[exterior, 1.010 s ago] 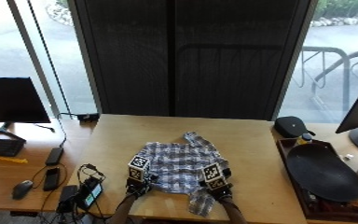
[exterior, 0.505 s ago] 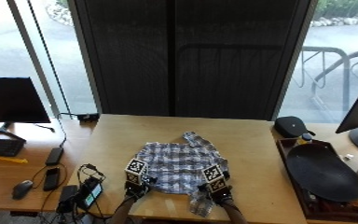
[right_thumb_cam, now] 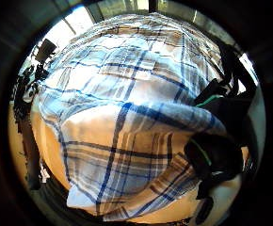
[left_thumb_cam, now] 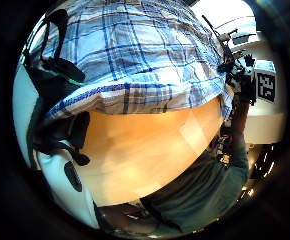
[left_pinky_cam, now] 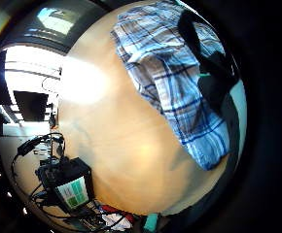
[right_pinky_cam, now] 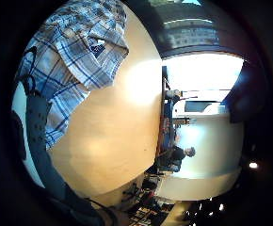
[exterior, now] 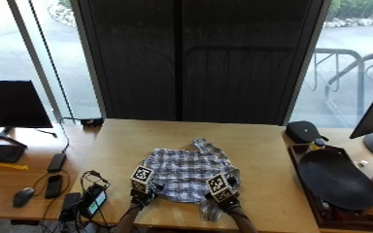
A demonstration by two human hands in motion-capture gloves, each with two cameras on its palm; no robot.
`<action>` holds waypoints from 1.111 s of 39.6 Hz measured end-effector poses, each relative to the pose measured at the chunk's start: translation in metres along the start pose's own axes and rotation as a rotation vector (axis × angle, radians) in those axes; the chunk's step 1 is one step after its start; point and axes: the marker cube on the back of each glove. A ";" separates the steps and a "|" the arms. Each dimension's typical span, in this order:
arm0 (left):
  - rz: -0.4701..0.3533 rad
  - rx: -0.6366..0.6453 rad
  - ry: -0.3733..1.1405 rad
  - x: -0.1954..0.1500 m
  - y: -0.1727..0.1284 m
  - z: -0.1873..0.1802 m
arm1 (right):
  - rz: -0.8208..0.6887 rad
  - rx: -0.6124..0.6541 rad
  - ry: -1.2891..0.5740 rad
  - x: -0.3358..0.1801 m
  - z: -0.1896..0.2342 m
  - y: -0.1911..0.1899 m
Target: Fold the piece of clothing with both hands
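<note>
Both hands, the left hand (exterior: 143,190) and right hand (exterior: 224,193), are pinching the near hem of the plaid shirt (exterior: 186,171) lying rumpled mid-table (exterior: 264,150), and they are probably wanting to keep level so the fold lands square.

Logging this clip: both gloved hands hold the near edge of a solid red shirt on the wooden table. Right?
Not red: the outside view shows a blue-and-white plaid shirt. The left hand and right hand do hold its near edge on the wooden table.
</note>
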 end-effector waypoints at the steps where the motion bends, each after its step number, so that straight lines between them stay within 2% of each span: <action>1: 0.002 -0.050 0.036 0.004 0.005 0.004 | 0.000 -0.001 0.004 0.001 -0.002 0.002; 3: 0.016 -0.100 0.086 0.011 0.012 0.005 | 0.000 -0.001 0.004 0.002 -0.005 0.005; 7: 0.103 -0.111 0.201 0.026 0.024 -0.021 | -0.005 0.021 -0.013 0.004 -0.001 0.000; 12: 0.037 -0.103 0.132 0.017 0.024 -0.040 | -0.024 -0.003 -0.074 0.013 -0.010 0.002; 15: 0.054 -0.137 0.190 0.018 0.030 -0.058 | -0.029 -0.022 -0.152 0.019 -0.017 0.003; 19: 0.109 -0.239 0.366 0.027 0.040 -0.081 | -0.022 -0.023 -0.297 0.028 -0.026 0.001; 23: -0.052 -0.345 0.244 0.019 0.047 -0.099 | -0.019 -0.028 -0.390 0.031 -0.030 -0.004; 27: 0.000 -0.291 0.205 0.018 0.035 -0.096 | -0.037 -0.047 -0.412 0.032 -0.031 -0.003; 30: -0.018 -0.252 0.146 0.011 0.028 -0.093 | -0.055 -0.064 -0.464 0.040 -0.042 0.003; 32: -0.035 -0.274 0.141 0.009 0.027 -0.092 | -0.071 -0.072 -0.503 0.045 -0.052 0.007; 36: 0.023 -0.378 0.207 0.015 0.035 -0.105 | -0.098 -0.078 -0.535 0.056 -0.065 0.007; 44: 0.040 -0.381 0.181 0.007 0.024 -0.135 | -0.179 -0.106 -0.512 0.076 -0.117 0.003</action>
